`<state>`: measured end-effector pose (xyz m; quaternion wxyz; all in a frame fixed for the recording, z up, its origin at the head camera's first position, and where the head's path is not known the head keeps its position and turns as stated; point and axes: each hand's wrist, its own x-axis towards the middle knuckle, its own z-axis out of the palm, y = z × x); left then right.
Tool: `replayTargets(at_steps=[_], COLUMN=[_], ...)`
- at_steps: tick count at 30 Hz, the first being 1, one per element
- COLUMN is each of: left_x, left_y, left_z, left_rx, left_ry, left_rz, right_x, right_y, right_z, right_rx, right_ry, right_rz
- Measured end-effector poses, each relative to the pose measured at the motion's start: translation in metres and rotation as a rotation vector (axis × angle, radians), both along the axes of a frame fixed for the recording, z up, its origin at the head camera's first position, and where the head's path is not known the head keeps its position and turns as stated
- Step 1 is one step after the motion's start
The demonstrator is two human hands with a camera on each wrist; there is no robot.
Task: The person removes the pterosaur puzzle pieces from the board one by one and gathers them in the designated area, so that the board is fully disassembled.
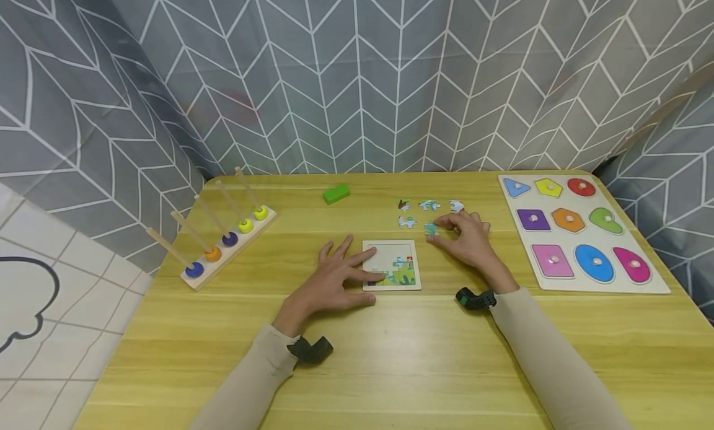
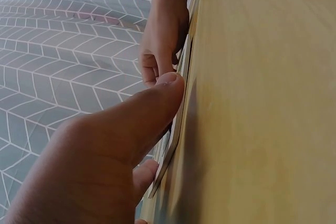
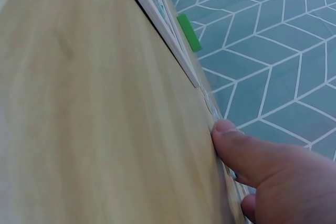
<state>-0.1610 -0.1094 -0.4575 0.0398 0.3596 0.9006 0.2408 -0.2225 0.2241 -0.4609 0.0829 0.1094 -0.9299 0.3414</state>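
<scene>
A small square puzzle tray (image 1: 388,244) with a pale rim lies on the table, partly filled with green and blue pieces at its lower right. My left hand (image 1: 337,275) is spread over the tray's left side, fingertips resting on it; in the left wrist view its thumb (image 2: 157,95) is straight near the tray's edge. To the right of the tray, my right hand (image 1: 468,236) holds a teal jigsaw piece (image 1: 431,229) at table level between thumb and index finger. Loose jigsaw pieces, such as one (image 1: 407,222) with blue and white, lie just beyond it.
A wooden peg stand (image 1: 248,233) with coloured beads stands at the left. A green block (image 1: 336,194) lies near the back edge. On the right is a white shape board (image 1: 530,244) with knobbed coloured shapes. A grey patterned curtain (image 1: 357,77) hangs behind the table.
</scene>
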Motion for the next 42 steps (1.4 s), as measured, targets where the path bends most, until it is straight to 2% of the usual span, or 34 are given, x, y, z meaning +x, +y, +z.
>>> replayTargets(at_steps=[13,30,42], left_x=[0.0004,0.0001,-0.0002], left_y=[-0.0006,-0.0003,-0.0003], left_z=[0.0,0.0017,0.001], left_rx=[0.01,0.008,0.003], left_ry=[0.011,0.01,0.02], left_rz=[-0.009,-0.011,-0.008], right_x=[-0.0042,-0.004,-0.0002], right_y=[-0.0045,-0.0039,-0.0079], right_z=[-0.0009,-0.0011,-0.0048], right_rx=[0.022,-0.009,-0.035], right_ry=[0.011,0.032,0.103], right_rz=[-0.046,-0.042,-0.06])
